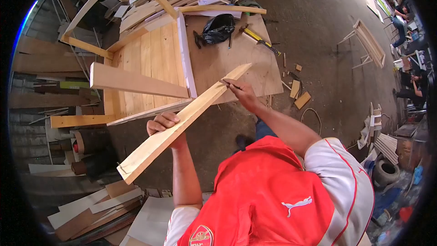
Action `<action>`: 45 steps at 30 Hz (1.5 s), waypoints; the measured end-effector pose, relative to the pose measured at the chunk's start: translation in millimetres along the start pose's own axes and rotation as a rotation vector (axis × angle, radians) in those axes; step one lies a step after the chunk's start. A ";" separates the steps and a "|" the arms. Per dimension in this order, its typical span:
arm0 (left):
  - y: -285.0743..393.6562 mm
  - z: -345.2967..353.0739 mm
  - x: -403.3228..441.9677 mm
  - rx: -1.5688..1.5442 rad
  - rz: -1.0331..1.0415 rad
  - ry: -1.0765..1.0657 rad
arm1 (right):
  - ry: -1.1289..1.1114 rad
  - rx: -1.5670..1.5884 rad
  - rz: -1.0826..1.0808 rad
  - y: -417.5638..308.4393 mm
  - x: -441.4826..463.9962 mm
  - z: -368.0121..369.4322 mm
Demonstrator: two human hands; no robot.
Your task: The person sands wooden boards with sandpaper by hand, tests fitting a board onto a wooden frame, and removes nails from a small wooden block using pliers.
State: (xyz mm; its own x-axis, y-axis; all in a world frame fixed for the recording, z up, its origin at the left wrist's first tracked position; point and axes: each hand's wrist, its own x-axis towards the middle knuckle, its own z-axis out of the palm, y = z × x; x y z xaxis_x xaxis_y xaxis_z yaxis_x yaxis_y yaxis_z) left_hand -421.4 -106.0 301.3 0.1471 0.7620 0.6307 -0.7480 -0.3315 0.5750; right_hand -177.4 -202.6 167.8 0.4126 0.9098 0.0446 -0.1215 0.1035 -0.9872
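Observation:
A tapered pale wooden board [182,125] slants across the middle of the view, held above the floor. My left hand [165,126] is closed around it near its middle, thumb on top. My right hand [243,94] is at the far part of the board, fingers pinched on a thin dark pencil-like stick [231,84] whose tip is at the board's face. A small nail or screw [119,166] sticks out of the board's near end. Beyond my left hand, a wooden furniture frame [150,66] with a slatted panel lies on a plywood-topped table [255,70].
On the table are a hammer [198,40], a black plastic bag [219,28] and a yellow-and-black tool [257,38]. Wood strips [159,4] are heaped behind. Wood offcuts [300,98] litter the floor at right. People [412,86] sit at the far right.

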 end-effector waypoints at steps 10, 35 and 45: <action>-9.6 6.8 35.3 -0.005 -0.040 0.051 | 0.067 -0.119 0.021 64.5 48.2 -59.4; -27.1 95.2 54.0 0.206 0.190 0.402 | -0.070 -0.267 0.186 102.9 45.6 -119.6; -15.3 88.3 35.1 0.255 0.090 0.326 | 0.000 -0.638 0.037 63.2 79.4 -77.7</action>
State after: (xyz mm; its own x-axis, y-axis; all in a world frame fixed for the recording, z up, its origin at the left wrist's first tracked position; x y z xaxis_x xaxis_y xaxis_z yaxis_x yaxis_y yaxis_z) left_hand -347.7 -123.3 360.6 -0.1540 0.8463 0.5099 -0.5585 -0.5003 0.6617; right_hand -82.2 -155.0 97.0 0.4184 0.9082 0.0090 0.4259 -0.1874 -0.8851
